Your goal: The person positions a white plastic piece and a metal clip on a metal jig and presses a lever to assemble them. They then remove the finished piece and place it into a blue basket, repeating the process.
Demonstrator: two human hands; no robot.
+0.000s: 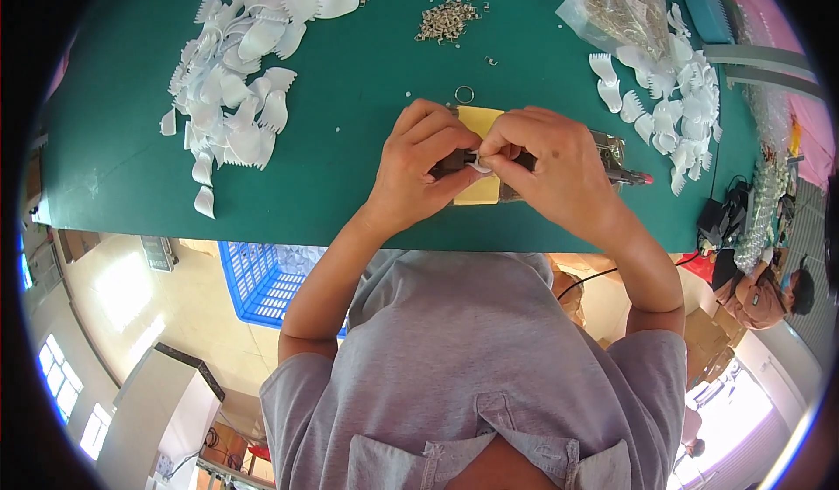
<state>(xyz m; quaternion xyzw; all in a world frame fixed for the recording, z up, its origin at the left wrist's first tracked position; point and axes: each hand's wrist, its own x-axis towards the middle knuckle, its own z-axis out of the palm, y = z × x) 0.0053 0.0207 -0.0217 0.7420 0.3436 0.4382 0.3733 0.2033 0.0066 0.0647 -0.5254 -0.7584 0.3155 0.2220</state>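
My left hand and my right hand meet near the front edge of the green table, fingertips almost touching. Between them is a small white plastic piece, pinched by both hands and partly hidden by the fingers. It is held over a dark fixture with a yellow plate. Just beyond the plate lies a metal ring. Farther back, a heap of small metal clips rests on the table. Whether a clip is in my fingers is too small to make out.
White toothed plastic pieces form a large pile at the left and a smaller pile at the right. A clear bag of metal parts lies at the back right. A blue basket stands below the table; another person is at far right.
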